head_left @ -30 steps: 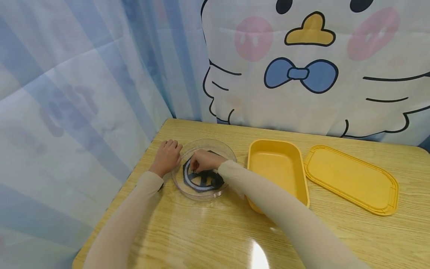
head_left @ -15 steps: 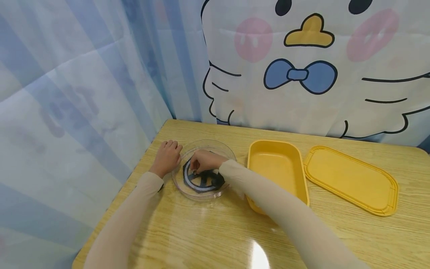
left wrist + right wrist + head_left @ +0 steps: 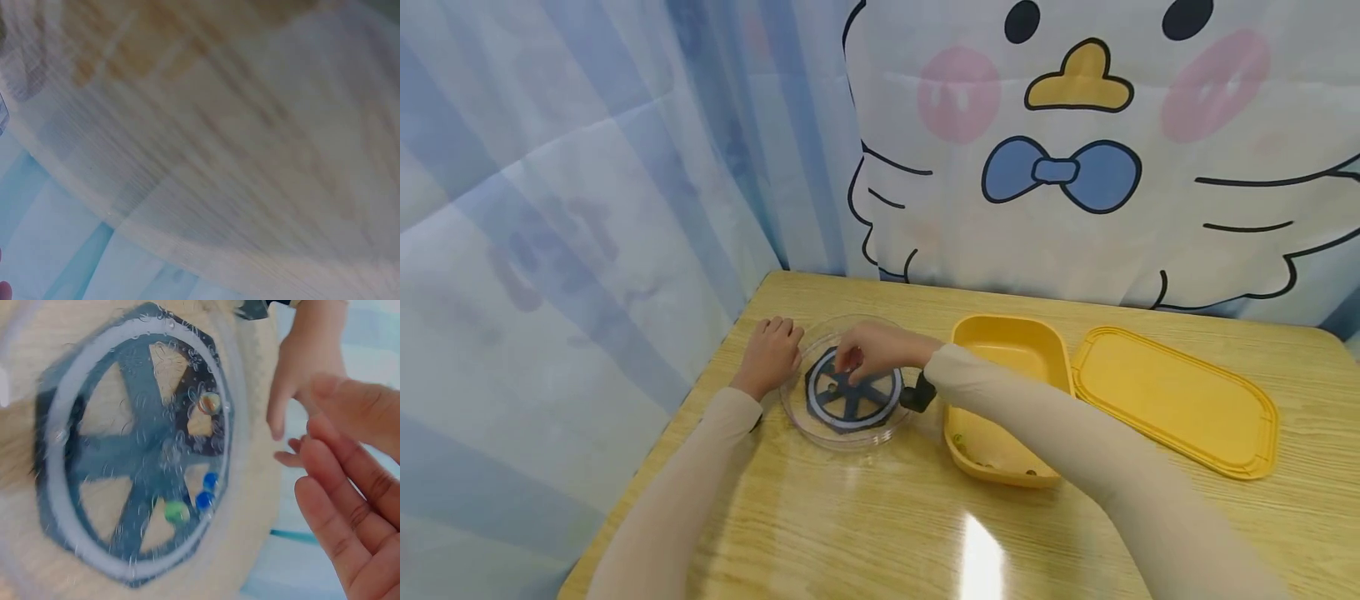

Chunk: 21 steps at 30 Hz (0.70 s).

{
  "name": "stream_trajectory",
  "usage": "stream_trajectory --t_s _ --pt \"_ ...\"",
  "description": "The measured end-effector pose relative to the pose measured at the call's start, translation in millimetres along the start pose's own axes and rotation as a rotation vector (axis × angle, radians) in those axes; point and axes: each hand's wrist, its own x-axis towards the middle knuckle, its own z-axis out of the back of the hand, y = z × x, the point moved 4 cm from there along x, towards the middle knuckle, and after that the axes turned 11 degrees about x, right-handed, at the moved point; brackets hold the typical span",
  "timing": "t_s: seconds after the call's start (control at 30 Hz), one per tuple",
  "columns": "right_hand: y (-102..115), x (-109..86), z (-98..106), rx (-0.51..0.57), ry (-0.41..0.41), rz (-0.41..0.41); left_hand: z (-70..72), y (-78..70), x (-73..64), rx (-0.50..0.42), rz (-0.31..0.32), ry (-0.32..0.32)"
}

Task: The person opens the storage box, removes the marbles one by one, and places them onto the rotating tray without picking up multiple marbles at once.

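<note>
A clear round dish stands on the table, a dark spoked wheel pattern with a pale ring showing inside its outline. Several marbles lie over the pattern: a brown swirled marble, a green marble and two blue ones. Above the dish is my right hand, thumb and fingers apart and nothing visible between them. My left hand rests by the dish's left rim with its fingers relaxed. The left wrist view is blurred and mostly filled by the tabletop.
Right of the dish stands a yellow box, with a few small marbles at its near end; my right forearm crosses over it. A yellow lid lies flat beyond. A curtain hangs along the table's left edge.
My right hand has drawn back up and to the right from low over the dish, and its pinching fingers have parted. A marble now shows where they were.
</note>
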Motion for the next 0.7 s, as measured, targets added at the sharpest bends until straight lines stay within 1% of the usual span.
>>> stream_trajectory --t_s 0.1,0.2,0.37,0.5,0.7 --pt "7.2 -19.1 9.1 0.018 -0.004 0.001 0.1 0.0 -0.6 0.000 0.002 0.009" --pt "13.9 -40.6 18.1 0.010 -0.014 0.009 0.2 -0.1 -0.6 -0.004 0.004 0.029" --pt "16.1 -76.7 29.8 0.005 -0.041 0.031 -0.4 -0.8 -0.2 -0.011 0.013 0.067" --pt "10.7 -103.2 35.1 0.022 -0.060 0.020 0.0 -0.3 -0.1 -0.003 0.020 0.072" --pt "-9.3 -136.5 33.8 0.043 -0.082 -0.028 1.1 -1.2 -0.1 0.009 0.019 0.080"
